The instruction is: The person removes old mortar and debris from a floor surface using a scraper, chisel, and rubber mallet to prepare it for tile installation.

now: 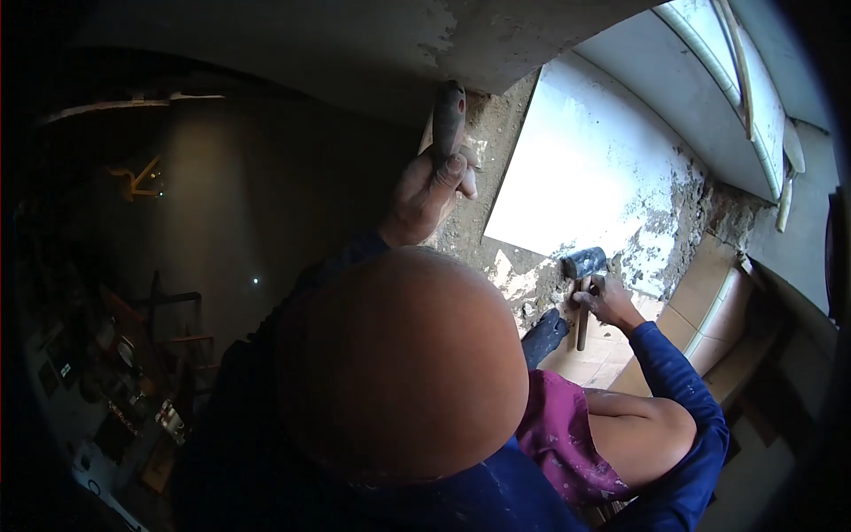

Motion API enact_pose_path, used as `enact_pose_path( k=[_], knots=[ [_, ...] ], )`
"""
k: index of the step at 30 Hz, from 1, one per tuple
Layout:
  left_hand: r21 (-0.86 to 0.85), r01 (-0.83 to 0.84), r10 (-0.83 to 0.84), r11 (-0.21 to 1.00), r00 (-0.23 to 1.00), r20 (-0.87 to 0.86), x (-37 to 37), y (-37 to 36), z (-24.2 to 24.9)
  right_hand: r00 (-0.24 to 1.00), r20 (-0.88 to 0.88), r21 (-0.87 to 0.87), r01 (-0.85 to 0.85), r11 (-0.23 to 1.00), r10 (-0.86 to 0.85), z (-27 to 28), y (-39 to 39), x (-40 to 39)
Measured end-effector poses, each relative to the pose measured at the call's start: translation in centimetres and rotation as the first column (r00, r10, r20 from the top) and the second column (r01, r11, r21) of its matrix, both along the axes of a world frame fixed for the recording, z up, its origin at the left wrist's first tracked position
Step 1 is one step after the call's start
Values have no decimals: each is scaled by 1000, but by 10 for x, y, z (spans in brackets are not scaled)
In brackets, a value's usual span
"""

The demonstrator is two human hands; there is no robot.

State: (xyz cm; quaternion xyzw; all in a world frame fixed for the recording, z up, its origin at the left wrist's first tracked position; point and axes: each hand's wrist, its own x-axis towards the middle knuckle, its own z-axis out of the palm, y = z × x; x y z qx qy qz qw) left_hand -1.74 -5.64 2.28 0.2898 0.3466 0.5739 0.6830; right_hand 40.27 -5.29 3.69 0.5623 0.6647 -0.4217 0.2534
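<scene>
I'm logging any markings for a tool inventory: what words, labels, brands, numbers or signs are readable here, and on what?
None can be read anywhere in this view.
Grey handle in the left hand: red patches, no legible lettering.
Mallet in the right hand: no legible marking.
White slab: no readable text.
Clutter at lower left: too dark and blurred to tell.

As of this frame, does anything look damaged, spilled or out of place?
Yes. The white slab carries patchy grey residue beyond the right hand, odd against its clean remainder. The grey surface beyond the left hand has ragged patches, so it looks chipped or flaking.
</scene>
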Motion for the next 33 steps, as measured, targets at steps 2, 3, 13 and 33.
enact_pose_path(
  k=[2, 3, 13, 33],
  knots=[
    [-20, -65, 62, 998, 994, -95, 5, 1, 9, 997, 39, -14, -71, 997, 71, -7, 1, 4],
    [-27, -96, 92, 995, 985, -143, 6, 1, 14, 993, 57, -21, -105, 994, 106, -9, 3, 7],
    [480, 84, 333, 873, 617, -713, 15, 31, 52, 769, -379, -103, 518, 849, -515, 68, 64, -73],
    [447, 163, 370, 879, 356, -858, 108, 121, -47, 561, -657, 51, 700, 712, -504, 81, 102, -149]
  ],
)
